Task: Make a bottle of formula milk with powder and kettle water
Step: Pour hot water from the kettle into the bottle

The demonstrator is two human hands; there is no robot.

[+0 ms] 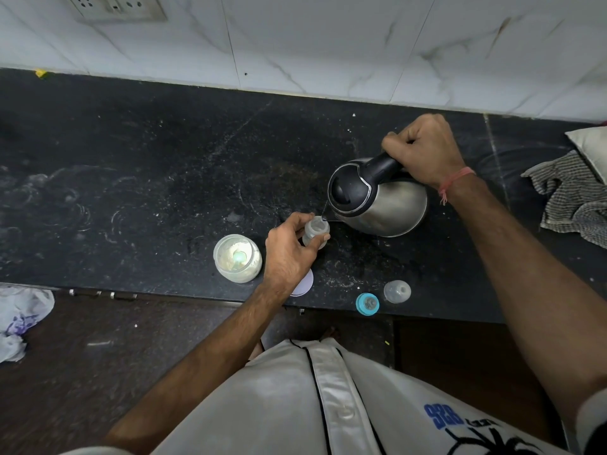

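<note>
A small clear baby bottle (316, 230) stands open on the black counter (147, 178), gripped by my left hand (289, 254). My right hand (423, 151) holds the black handle of a steel kettle (387, 205), tilted left. A thin stream of water runs from its spout into the bottle's mouth. An open glass jar of white powder (237, 262) with a green scoop inside stands just left of my left hand. The blue teat ring (367, 303) and the clear bottle cap (397, 291) lie near the counter's front edge.
A white round lid (303, 284) lies partly under my left wrist. A checked cloth (571, 198) is bunched at the right, with a white pillow-like thing behind it. A marble wall with a socket plate (118, 6) runs along the back. A plastic bag (19, 320) lies on the floor at left.
</note>
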